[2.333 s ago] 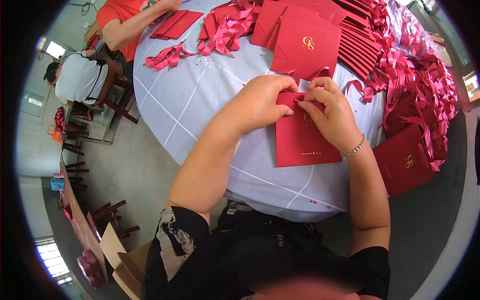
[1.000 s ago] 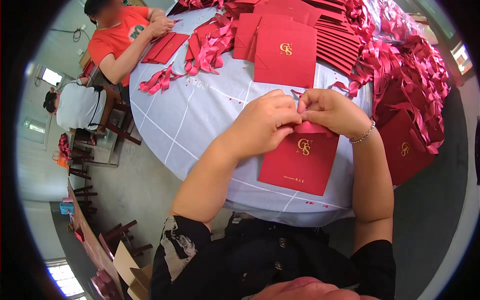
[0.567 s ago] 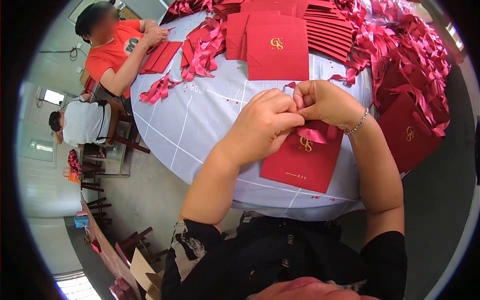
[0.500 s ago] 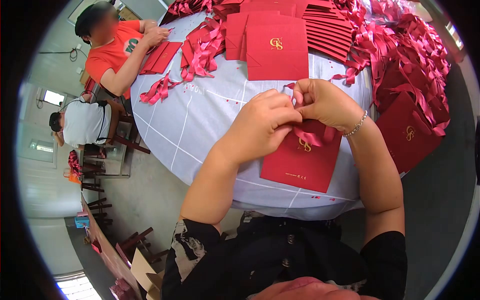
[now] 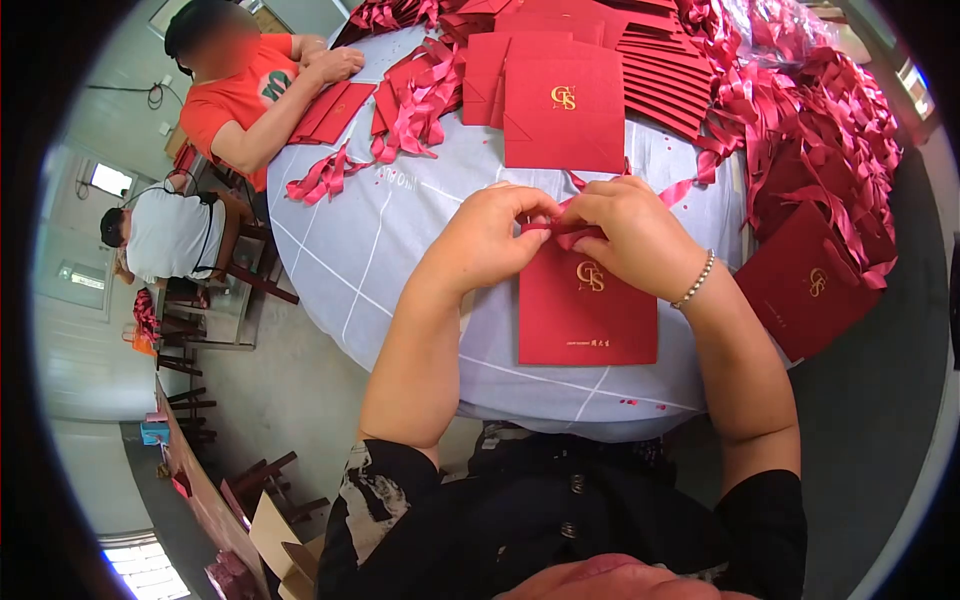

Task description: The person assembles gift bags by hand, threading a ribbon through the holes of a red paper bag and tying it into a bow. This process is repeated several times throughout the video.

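Observation:
A red paper bag (image 5: 588, 320) with a gold logo lies flat on the table before me, its top edge under my fingers. My left hand (image 5: 498, 235) pinches a red ribbon (image 5: 567, 240) at that edge. From the other side, my right hand (image 5: 632, 228), with a beaded bracelet at the wrist, has its fingers closed on the same ribbon. Fingertips of both hands nearly meet there, and they hide part of the ribbon and how it joins the bag. More ribbon shows beyond my right hand.
Stacked red bags (image 5: 563, 120) stand just beyond my hands. A large heap of ribboned bags (image 5: 820, 130) covers the right side, one bag (image 5: 808, 283) hanging over the edge. Across the table a person in orange (image 5: 240, 110) handles red bags; another person (image 5: 170, 235) sits farther back.
The bag has turned straighter towards me. My hands have shifted slightly left along its top edge, and the ribbon that lay across the logo is drawn up off it.

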Demonstrator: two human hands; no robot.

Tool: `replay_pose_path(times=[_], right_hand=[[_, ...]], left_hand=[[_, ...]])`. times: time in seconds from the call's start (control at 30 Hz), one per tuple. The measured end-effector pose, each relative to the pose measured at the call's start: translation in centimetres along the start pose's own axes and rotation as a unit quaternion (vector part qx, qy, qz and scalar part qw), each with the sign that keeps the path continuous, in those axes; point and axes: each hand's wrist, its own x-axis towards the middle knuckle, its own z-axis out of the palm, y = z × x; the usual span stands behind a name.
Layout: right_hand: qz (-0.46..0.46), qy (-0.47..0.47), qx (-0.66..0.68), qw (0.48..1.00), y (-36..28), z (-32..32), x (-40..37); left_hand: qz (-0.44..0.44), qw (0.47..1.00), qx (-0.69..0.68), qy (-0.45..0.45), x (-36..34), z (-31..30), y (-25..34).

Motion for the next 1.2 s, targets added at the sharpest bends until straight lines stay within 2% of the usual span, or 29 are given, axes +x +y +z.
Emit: replay_pose_path(times=[0.07, 0.1, 0.17, 0.2, 0.27, 0.37, 0.4, 0.47, 0.5, 0.53, 0.57, 0.6, 0.67, 0.7, 0.77, 0.83, 0.9, 0.97, 1.03, 1.07, 1.1, 1.13, 1.17, 1.2], right_hand=[[-0.003, -0.015, -0.062, 0.998, 0.2, -1.0, -0.3], [-0.005, -0.017, -0.064, 0.998, 0.3, -1.9, -0.6], [0.079, -0.091, -0.006, 0.993, 0.8, -4.0, -1.3], [0.107, -0.094, 0.026, 0.989, 0.7, -5.2, -1.3], [0.166, -0.092, 0.070, 0.979, 0.2, -7.3, -1.5], [0.207, -0.054, 0.109, 0.971, -0.7, -9.3, -1.9], [0.191, -0.044, 0.142, 0.970, -0.8, -9.9, -2.1], [0.137, -0.027, 0.221, 0.965, -0.2, -10.7, -2.8], [0.150, 0.004, 0.284, 0.947, -0.3, -10.9, -3.1], [0.162, 0.035, 0.345, 0.924, -0.5, -11.0, -3.4], [0.099, 0.047, 0.359, 0.927, 0.6, -10.9, -3.7], [0.074, 0.066, 0.374, 0.922, 0.8, -10.7, -3.7], [0.037, 0.099, 0.399, 0.911, 0.9, -10.6, -3.6], [0.044, 0.125, 0.400, 0.907, 0.8, -10.4, -3.4], [0.068, 0.167, 0.382, 0.906, 0.3, -9.9, -2.9], [0.102, 0.183, 0.348, 0.914, 0.2, -9.2, -2.4], [0.158, 0.196, 0.312, 0.916, 0.9, -8.8, -2.1], [0.176, 0.218, 0.337, 0.899, 0.9, -7.9, -1.7], [0.165, 0.211, 0.315, 0.910, 1.0, -7.2, -1.4], [0.143, 0.188, 0.397, 0.887, 1.2, -6.8, -1.3], [0.120, 0.163, 0.475, 0.856, 1.2, -6.5, -1.2], [0.142, 0.147, 0.532, 0.822, 0.4, -6.5, -0.9], [0.122, 0.123, 0.574, 0.800, 0.6, -6.1, -0.9], [0.102, 0.098, 0.615, 0.776, 0.8, -5.7, -0.8]], left_hand=[[-0.072, 0.996, -0.037, -0.046, 0.0, -0.2, -0.5], [-0.071, 0.996, -0.038, -0.043, 0.0, -0.4, -0.5], [-0.122, 0.991, 0.058, -0.025, 0.0, -0.8, -0.6], [-0.123, 0.990, 0.058, -0.022, 0.1, -1.0, -0.2], [-0.231, 0.969, 0.088, -0.006, 0.5, -1.2, 1.1], [-0.255, 0.957, 0.139, 0.009, 0.7, -0.6, 1.7], [-0.257, 0.956, 0.139, 0.011, 0.6, -0.5, 1.3], [-0.120, 0.973, 0.182, 0.073, 0.6, 0.0, 0.3], [-0.121, 0.973, 0.181, 0.073, 0.7, 0.2, 0.1], [-0.077, 0.983, 0.139, 0.095, 0.9, 0.4, 0.0], [-0.032, 0.988, 0.097, 0.116, 1.0, 0.7, 0.0], [-0.032, 0.988, 0.097, 0.115, 1.0, 0.7, 0.3], [-0.067, 0.995, -0.056, 0.045, 1.0, 0.6, 1.2], [-0.067, 0.995, -0.056, 0.042, 0.9, 0.5, 1.3], [-0.028, 0.984, -0.169, -0.040, 0.9, 0.2, 1.3], [-0.018, 0.986, -0.153, -0.071, 1.0, 0.1, 1.2], [0.070, 0.991, -0.068, -0.092, 1.0, 0.3, 1.2], [0.085, 0.991, -0.051, -0.092, 1.1, 0.7, 1.2], [0.114, 0.990, -0.017, -0.087, 1.1, 1.1, 1.3], [0.114, 0.989, -0.018, -0.089, 1.0, 1.3, 1.6], [0.061, 0.992, -0.051, -0.101, 0.9, 1.4, 2.2], [0.007, 0.990, -0.085, -0.112, 0.9, 1.6, 2.6], [0.007, 0.990, -0.087, -0.113, 0.9, 1.9, 2.6], [-0.031, 0.988, -0.086, -0.128, 1.0, 2.0, 2.6]])
